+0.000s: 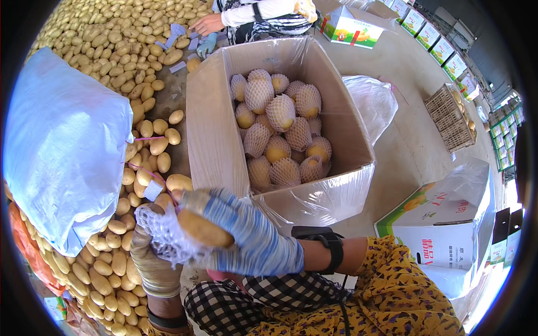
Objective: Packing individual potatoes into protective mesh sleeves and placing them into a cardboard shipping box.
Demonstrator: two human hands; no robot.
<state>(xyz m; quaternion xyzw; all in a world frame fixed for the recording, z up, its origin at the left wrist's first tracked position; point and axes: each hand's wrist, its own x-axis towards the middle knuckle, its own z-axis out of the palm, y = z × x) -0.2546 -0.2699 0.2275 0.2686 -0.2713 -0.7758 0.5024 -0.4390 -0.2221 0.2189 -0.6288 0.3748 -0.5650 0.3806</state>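
Note:
My right hand, in a blue-and-white striped knit glove, grips a potato. A white foam net sleeve is bunched against the potato's near end. My left hand, in a dirty gloved covering, holds that sleeve; some of its fingers are hidden behind the netting. Just beyond both hands stands an open cardboard box wrapped in clear film. Inside it lie several potatoes in foam nets. Loose potatoes cover the floor on the left, close to my left hand.
A bulging pale-blue plastic bag rests on the potato heap. Across the box, another person's hand reaches over the potatoes. To the right are a printed carton and a crate. A small foam net lies on potatoes.

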